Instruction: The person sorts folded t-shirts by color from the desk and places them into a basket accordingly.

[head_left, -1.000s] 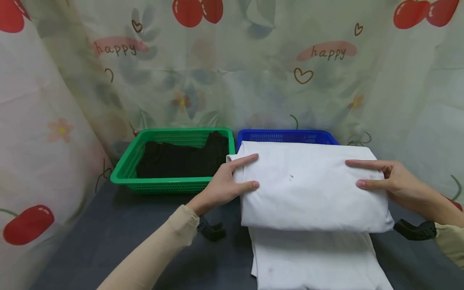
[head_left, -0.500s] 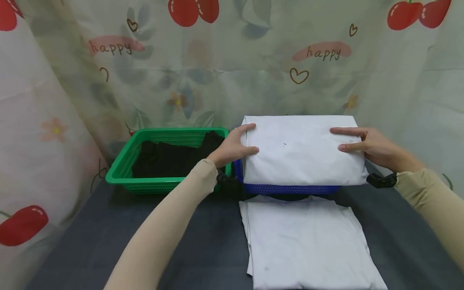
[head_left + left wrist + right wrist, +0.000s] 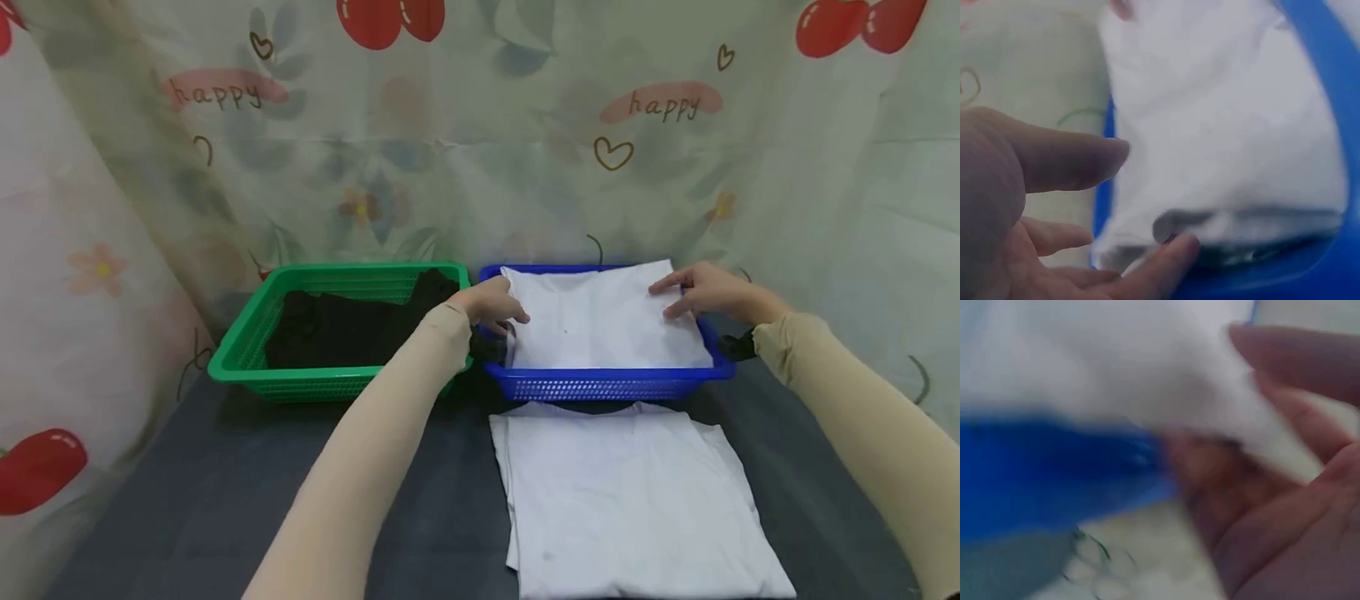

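A folded white garment [image 3: 592, 325] lies in the blue basket [image 3: 600, 387], its right side slightly raised. At its left edge is my left hand [image 3: 491, 302], fingers loosely spread; in the left wrist view the thumb stands apart from the cloth and one fingertip touches a folded edge. My right hand [image 3: 716, 293] holds the garment's right edge, thumb and a finger above and other fingers beneath, though the right wrist view is blurred. Nearer me, a second folded white garment [image 3: 637, 500] lies flat on the dark tabletop.
A green basket [image 3: 300, 379] with dark folded clothing [image 3: 337, 333] stands left of the blue one. Behind both baskets hangs a printed curtain [image 3: 480, 192]. The dark tabletop [image 3: 225, 483] extends toward the left front.
Both hands carried the folded white garment forward and then lowered it into the blue basket. The left fingers have loosened from it. The second garment stayed on the table.
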Demonstrator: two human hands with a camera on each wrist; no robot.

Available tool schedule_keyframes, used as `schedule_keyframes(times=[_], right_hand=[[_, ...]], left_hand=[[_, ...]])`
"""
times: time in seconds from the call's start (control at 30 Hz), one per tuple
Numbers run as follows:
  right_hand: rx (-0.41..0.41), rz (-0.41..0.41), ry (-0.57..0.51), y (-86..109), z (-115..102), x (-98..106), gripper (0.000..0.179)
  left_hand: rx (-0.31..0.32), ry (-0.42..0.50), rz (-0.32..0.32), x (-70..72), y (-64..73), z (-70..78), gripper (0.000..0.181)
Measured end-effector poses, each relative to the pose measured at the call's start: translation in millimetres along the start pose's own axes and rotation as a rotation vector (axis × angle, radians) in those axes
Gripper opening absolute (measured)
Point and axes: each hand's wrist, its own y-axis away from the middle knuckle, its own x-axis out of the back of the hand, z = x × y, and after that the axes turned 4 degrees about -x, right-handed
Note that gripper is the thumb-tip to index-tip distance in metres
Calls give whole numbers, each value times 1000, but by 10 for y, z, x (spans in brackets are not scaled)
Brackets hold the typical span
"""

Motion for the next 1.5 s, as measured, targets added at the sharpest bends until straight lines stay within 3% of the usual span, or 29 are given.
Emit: schedule_keyframes(times=[0.07,0.17,0.27,0.37,0.43,0.53,0.63,0.83,1.0,1.13,1.3,1.4,1.5], right_hand=[[-5,-4,99,2,-27,-10,46],[-5,53,136,155,-93,-35,41],[29,179,58,479,-154,-122,37],[128,242,-60,896,-157,-286,27],[197,194,-134,1169,-112,-410,22],[261,14,-281,1490,26,-574,19],[205,-157,-413,1657,226,-713,24],[0,-357,-498,1677,712,-898,32],[-134,-360,-506,1663,1085,-971,37],[-145,-403,-681,1645,1270,-963,40],[-144,-563,-919,1579,1238,-984,43],[-160,-619,-948,1536,1115,-1076,44],[-160,-650,-925,1488,978,-1194,46]], left_hand=[[22,17,-27,-39,71,23,78],[-50,-59,30,-148,275,35,66],[-176,-83,137,-318,600,6,52],[-274,39,149,-518,980,-51,44],[-297,159,72,-638,1228,-107,42],[-259,279,-52,-768,1530,-234,44],[-203,317,-99,-826,1711,-408,49],[-94,353,-36,-807,1756,-717,60],[13,451,-22,-910,1726,-909,65],[60,606,-32,-1073,1711,-1016,65],[26,725,-18,-1217,1671,-1019,62],[14,796,-18,-1266,1606,-978,63],[28,826,-59,-1308,1504,-948,64]])
